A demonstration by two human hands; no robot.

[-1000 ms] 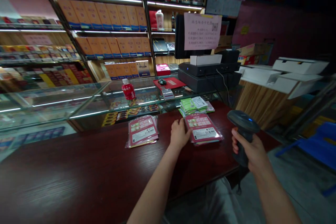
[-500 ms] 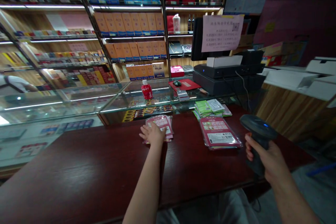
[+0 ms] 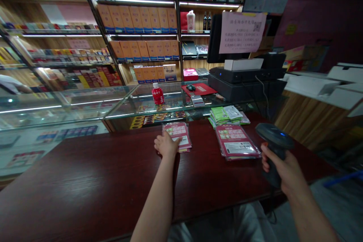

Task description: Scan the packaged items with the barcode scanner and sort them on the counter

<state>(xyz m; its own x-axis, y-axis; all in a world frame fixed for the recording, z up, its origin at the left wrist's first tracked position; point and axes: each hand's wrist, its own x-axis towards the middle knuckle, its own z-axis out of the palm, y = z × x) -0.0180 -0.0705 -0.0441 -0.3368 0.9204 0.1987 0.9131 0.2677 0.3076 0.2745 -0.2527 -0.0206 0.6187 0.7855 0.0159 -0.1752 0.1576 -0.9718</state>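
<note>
Left hand (image 3: 166, 145) lies flat and unclenched on the near edge of a pink packet stack (image 3: 180, 132), mid-bench. Right hand (image 3: 282, 170) is clamped round a black scanner (image 3: 273, 140), off the right edge of the dark red bench (image 3: 85, 181). A second stack (image 3: 236, 146) sits between them, green packets (image 3: 224, 115) behind it. Beyond is a glass counter (image 3: 85, 102) with a red bottle (image 3: 157, 95), a till (image 3: 245, 79) and lit shelves (image 3: 141, 19) of boxes.

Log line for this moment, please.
left hand: on left pink packet stack | right hand: gripping barcode scanner | right pink packet stack: untouched on wooden counter
</note>
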